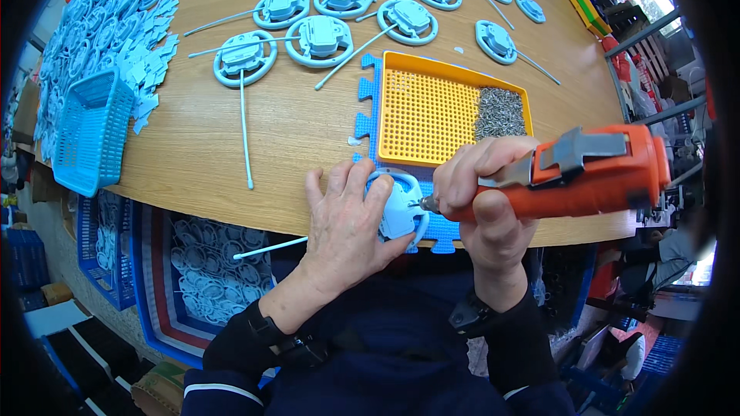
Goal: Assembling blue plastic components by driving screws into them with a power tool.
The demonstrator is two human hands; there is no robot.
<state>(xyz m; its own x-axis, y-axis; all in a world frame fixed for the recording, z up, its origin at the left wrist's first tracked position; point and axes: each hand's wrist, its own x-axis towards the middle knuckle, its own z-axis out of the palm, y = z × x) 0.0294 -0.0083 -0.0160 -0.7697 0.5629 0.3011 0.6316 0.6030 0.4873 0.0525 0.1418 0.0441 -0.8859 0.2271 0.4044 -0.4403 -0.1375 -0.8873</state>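
My left hand (344,219) presses a light blue plastic wheel-shaped part (399,212) down on a blue foam mat (368,92) at the table's near edge. A thin white rod (270,247) sticks out from under that hand to the left. My right hand (484,196) grips an orange electric screwdriver (586,173), its tip touching the centre of the blue part. Just behind the hands sits a yellow perforated tray (428,112) with a heap of small metal screws (499,112) in its right compartment.
Several finished blue wheel parts with white rods (320,37) lie across the wooden table (231,146). A blue plastic basket (89,131) stands at the left edge beside a pile of blue pieces (116,23). A crate of parts (220,266) sits below the table.
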